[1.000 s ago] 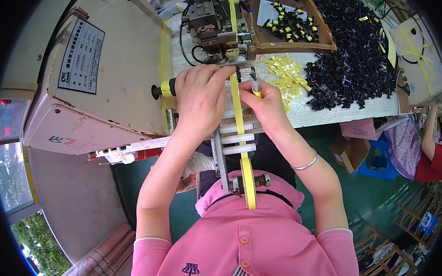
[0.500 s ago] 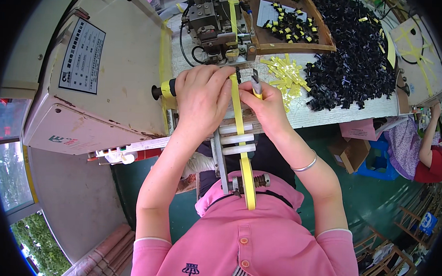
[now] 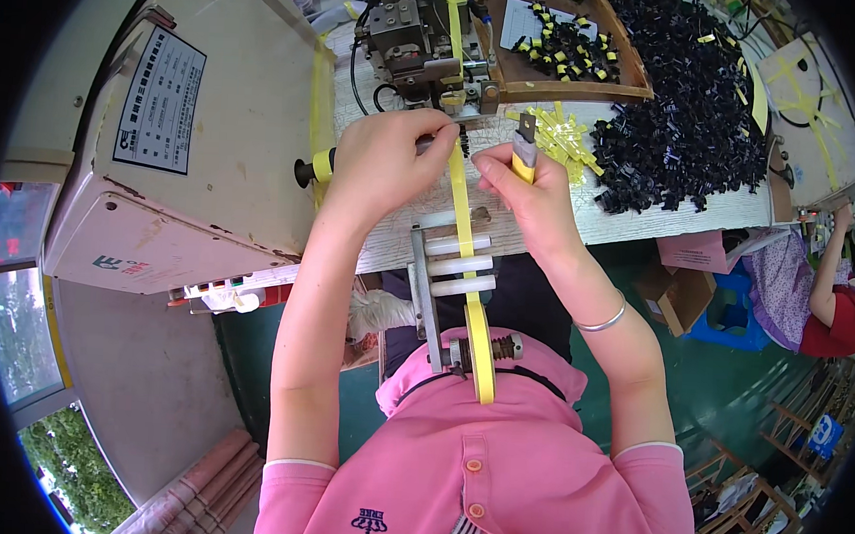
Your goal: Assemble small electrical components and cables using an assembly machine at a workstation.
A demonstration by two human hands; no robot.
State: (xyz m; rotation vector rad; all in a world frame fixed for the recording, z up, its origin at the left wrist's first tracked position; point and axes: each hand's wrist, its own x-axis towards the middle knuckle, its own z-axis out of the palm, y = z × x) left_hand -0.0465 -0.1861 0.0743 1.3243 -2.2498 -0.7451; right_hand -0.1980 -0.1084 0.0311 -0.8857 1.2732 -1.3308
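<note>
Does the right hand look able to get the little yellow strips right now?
Probably yes: the yellow strips lie close beside the right hand, and nothing seems to stand between them. But it holds a cutter, so it isn't fully free.

Left hand (image 3: 389, 156) at yellow tape (image 3: 463, 206); right hand (image 3: 541, 191) holding cutter (image 3: 523, 152); black pieces (image 3: 682, 116) heaped right.

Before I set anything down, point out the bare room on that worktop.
A narrow strip of bare worktop runs between the black parts and its front edge, right of the right hand. A smaller patch lies between the left forearm and the yellow tape. Farther back is crowded: machine, wooden tray, yellow pieces and black parts.
</note>
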